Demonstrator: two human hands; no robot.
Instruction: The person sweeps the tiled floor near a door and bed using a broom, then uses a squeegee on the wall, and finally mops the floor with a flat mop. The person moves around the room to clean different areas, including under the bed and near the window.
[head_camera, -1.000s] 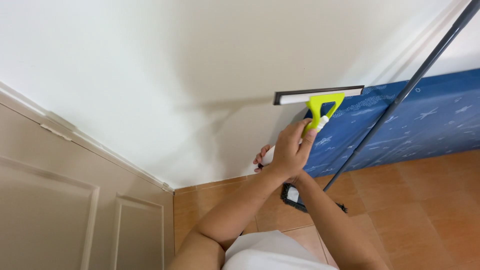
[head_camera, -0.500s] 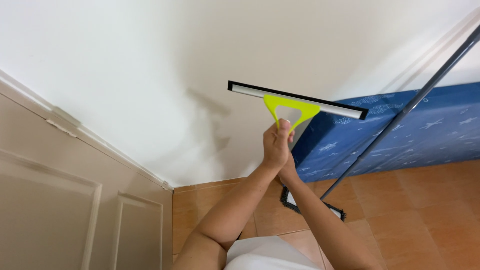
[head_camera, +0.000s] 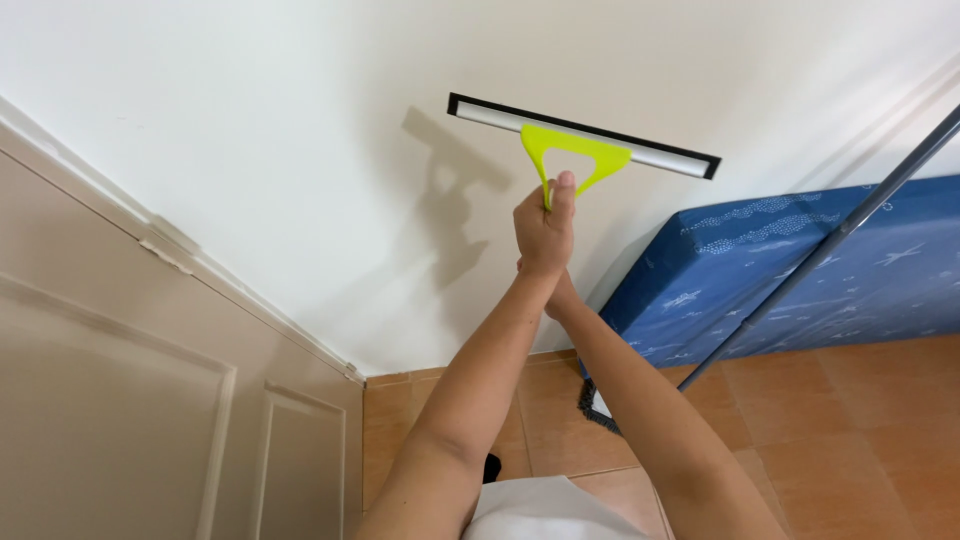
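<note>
Squeegee rising higher up wall | I'm clenching left hand on handle; right hand grip unclear | risk: blade slipping, stretched reach.

Bright, even light; sharp focus; soft squeegee shadow on white wall; no glare.

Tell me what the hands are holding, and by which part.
The left hand grips a squeegee by its yellow-green handle; the right hand sits just behind it, its grip hidden.
</note>
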